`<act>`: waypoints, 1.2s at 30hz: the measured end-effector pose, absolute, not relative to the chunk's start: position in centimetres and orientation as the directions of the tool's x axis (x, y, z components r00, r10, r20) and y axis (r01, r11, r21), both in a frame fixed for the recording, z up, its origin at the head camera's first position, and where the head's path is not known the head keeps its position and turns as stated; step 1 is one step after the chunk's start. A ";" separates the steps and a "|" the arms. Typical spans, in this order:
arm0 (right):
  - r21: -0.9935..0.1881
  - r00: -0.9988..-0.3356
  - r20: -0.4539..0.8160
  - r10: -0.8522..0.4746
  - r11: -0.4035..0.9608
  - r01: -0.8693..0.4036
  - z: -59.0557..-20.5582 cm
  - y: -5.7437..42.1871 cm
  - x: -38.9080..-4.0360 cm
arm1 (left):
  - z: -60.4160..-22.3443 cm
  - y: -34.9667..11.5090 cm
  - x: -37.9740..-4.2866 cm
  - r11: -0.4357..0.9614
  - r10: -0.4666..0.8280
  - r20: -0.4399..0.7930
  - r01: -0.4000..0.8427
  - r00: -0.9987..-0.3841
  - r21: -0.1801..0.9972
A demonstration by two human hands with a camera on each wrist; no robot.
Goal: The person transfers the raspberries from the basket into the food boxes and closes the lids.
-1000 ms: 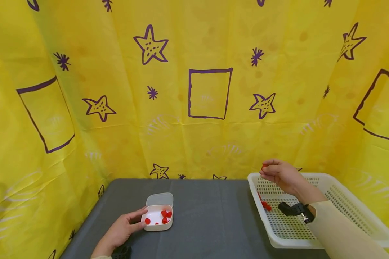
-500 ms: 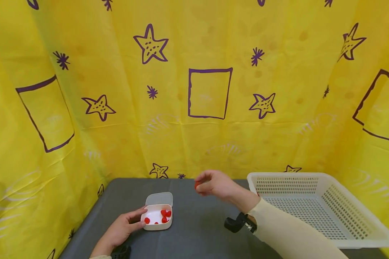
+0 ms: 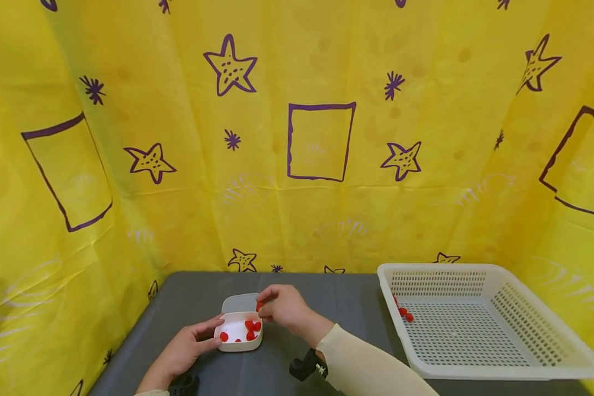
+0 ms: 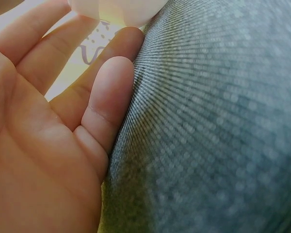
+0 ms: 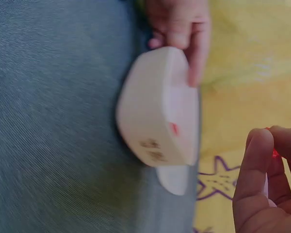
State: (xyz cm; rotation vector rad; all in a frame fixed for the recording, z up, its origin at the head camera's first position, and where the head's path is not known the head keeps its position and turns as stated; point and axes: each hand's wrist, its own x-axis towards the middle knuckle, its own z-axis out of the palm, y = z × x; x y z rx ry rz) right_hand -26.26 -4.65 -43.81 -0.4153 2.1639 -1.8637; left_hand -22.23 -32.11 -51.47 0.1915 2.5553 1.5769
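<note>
A small cream-coloured box (image 3: pixel 240 347) stands on the dark table with its pale lid (image 3: pixel 236 303) folded back. Inside lie several small red berry-like pieces (image 3: pixel 250 334). My left hand (image 3: pixel 184 347) holds the box by its left end, thumb at the front and fingers toward the back. In the right wrist view, dark marks show on the wall of the box (image 5: pixel 140 107). My right hand (image 3: pixel 288 309) is above the box's back right corner and pinches one red berry-like piece (image 3: pixel 259 306). That piece (image 5: pixel 275 153) is mostly covered by the fingertips in the right wrist view.
On the right a large white perforated basket (image 3: pixel 416 352) holds several more red pieces (image 3: pixel 405 314) near its left wall. Yellow patterned cloth (image 3: pixel 322 231) hangs behind the dark table (image 3: pixel 326 352) and at both sides.
My right hand has travelled left from over the basket to the box, carrying the red berry-like piece. My left hand has stayed on the box.
</note>
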 end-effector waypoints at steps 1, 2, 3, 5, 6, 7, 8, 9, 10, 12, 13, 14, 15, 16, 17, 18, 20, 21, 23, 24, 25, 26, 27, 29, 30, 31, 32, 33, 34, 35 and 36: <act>-0.988 -0.928 -0.004 -0.373 0.146 -0.054 -44.2 -5.0 -26.2 | -51.4 -32.1 -22.3 0.453 0.176 -0.046 0.040 -0.983 0.891; -0.988 -0.928 -0.006 -0.374 0.147 -0.053 -44.6 -5.3 -26.1 | -51.4 -32.2 -22.3 0.456 0.176 -0.043 0.043 -0.983 0.889; -0.988 -0.927 -0.009 -0.375 0.148 -0.051 -44.8 -5.5 -26.0 | -51.4 -32.2 -22.3 0.456 0.176 -0.041 0.045 -0.984 0.889; -0.987 -0.928 -0.015 -0.373 0.157 -0.047 -45.2 -6.0 -25.9 | -51.3 -32.2 -22.3 0.454 0.181 -0.036 0.051 -0.983 0.890; -0.986 -0.929 -0.018 -0.370 0.160 -0.044 -45.4 -6.2 -25.8 | -51.2 -32.2 -22.3 0.451 0.184 -0.034 0.054 -0.982 0.891; -0.987 -0.929 -0.022 -0.369 0.159 -0.040 -45.5 -6.4 -25.8 | -51.2 -32.2 -22.3 0.448 0.186 -0.032 0.056 -0.982 0.892; -0.987 -0.929 -0.025 -0.370 0.154 -0.035 -45.6 -6.5 -25.8 | -51.2 -32.2 -22.3 0.444 0.187 -0.031 0.056 -0.982 0.894; -0.988 -0.930 -0.025 -0.367 0.152 -0.034 -45.6 -6.6 -25.7 | -51.2 -32.1 -22.2 0.444 0.186 -0.032 0.055 -0.982 0.894; -0.988 -0.930 -0.024 -0.366 0.148 -0.032 -45.6 -6.7 -25.7 | -51.2 -32.1 -22.2 0.446 0.186 -0.032 0.055 -0.982 0.893; -0.990 -0.930 -0.026 -0.368 0.140 -0.028 -45.6 -6.8 -25.6 | -51.2 -32.1 -22.2 0.449 0.180 -0.037 0.049 -0.983 0.892; -0.990 -0.929 -0.026 -0.370 0.136 -0.026 -45.5 -6.8 -25.6 | -51.2 -32.1 -22.2 0.449 0.178 -0.040 0.045 -0.983 0.892; -0.991 -0.928 -0.028 -0.372 0.133 -0.024 -45.5 -6.8 -25.6 | -51.2 -32.1 -22.2 0.449 0.176 -0.042 0.042 -0.983 0.892; -0.991 -0.927 -0.030 -0.373 0.131 -0.021 -45.4 -6.8 -25.6 | -51.1 -32.1 -22.3 0.448 0.175 -0.043 0.040 -0.984 0.893; -0.991 -0.927 -0.035 -0.374 0.131 -0.016 -45.4 -6.7 -25.6 | -51.1 -32.2 -22.3 0.445 0.175 -0.044 0.039 -0.984 0.895; -0.991 -0.926 -0.039 -0.375 0.131 -0.011 -45.4 -6.7 -25.6 | -51.0 -32.2 -22.3 0.445 0.174 -0.043 0.039 -0.984 0.895; -0.991 -0.926 -0.042 -0.374 0.131 -0.008 -45.4 -6.7 -25.6 | -51.0 -32.2 -22.3 0.442 0.175 -0.040 0.042 -0.984 0.896; -0.991 -0.928 -0.047 -0.370 0.137 -0.005 -45.4 -6.6 -25.6 | -50.9 -32.2 -22.3 0.442 0.176 -0.033 0.049 -0.984 0.896; -0.990 -0.929 -0.048 -0.368 0.140 -0.004 -45.4 -6.6 -25.7 | -50.9 -32.2 -22.3 0.442 0.177 -0.031 0.052 -0.984 0.896; -0.990 -0.929 -0.046 -0.368 0.142 -0.008 -45.4 -6.5 -25.7 | -50.9 -32.3 -22.3 0.445 0.176 -0.030 0.052 -0.984 0.894; -0.989 -0.929 -0.046 -0.368 0.146 -0.009 -45.3 -6.4 -25.8 | -50.9 -32.3 -22.3 0.444 0.175 -0.033 0.049 -0.984 0.895; -0.989 -0.927 -0.043 -0.372 0.150 -0.014 -45.1 -6.2 -25.9 | -50.9 -32.3 -22.3 0.449 0.172 -0.038 0.043 -0.984 0.892; -0.988 -0.924 -0.039 -0.379 0.153 -0.021 -44.8 -5.9 -26.0 | -50.9 -32.2 -22.2 0.451 0.168 -0.043 0.038 -0.985 0.892; -0.987 -0.921 -0.033 -0.389 0.155 -0.031 -44.3 -5.5 -26.2 | -50.9 -32.2 -22.2 0.452 0.165 -0.049 0.032 -0.985 0.891; -0.988 -0.906 -0.014 -0.422 0.148 -0.054 -42.9 -4.3 -26.9 | -51.0 -32.1 -22.1 0.452 0.159 -0.058 0.021 -0.986 0.892; -0.987 -0.896 -0.005 -0.445 0.144 -0.067 -42.0 -3.4 -27.3 | -51.0 -32.1 -22.1 0.455 0.155 -0.061 0.016 -0.986 0.890; -0.988 -0.882 0.004 -0.471 0.132 -0.075 -41.0 -2.2 -27.8 | -51.0 -32.0 -22.1 0.456 0.152 -0.065 0.012 -0.986 0.890; -0.990 -0.868 0.013 -0.496 0.116 -0.081 -39.9 -1.0 -28.3 | -51.1 -32.0 -22.1 0.452 0.151 -0.068 0.008 -0.986 0.892; -0.992 -0.853 0.019 -0.521 0.098 -0.082 -38.8 0.5 -28.7 | -51.1 -31.9 -22.1 0.452 0.148 -0.071 0.004 -0.986 0.892; -0.993 -0.841 0.026 -0.540 0.079 -0.082 -37.8 2.1 -29.1 | -51.2 -31.9 -22.1 0.453 0.145 -0.074 0.000 -0.987 0.891; -0.995 -0.826 0.027 -0.563 0.066 -0.077 -36.8 3.9 -29.5 | -51.2 -31.9 -22.1 0.451 0.146 -0.076 -0.002 -0.986 0.892; -0.996 -0.811 0.029 -0.584 0.052 -0.073 -36.0 5.8 -29.9 | -51.2 -31.9 -22.1 0.451 0.146 -0.077 -0.003 -0.986 0.892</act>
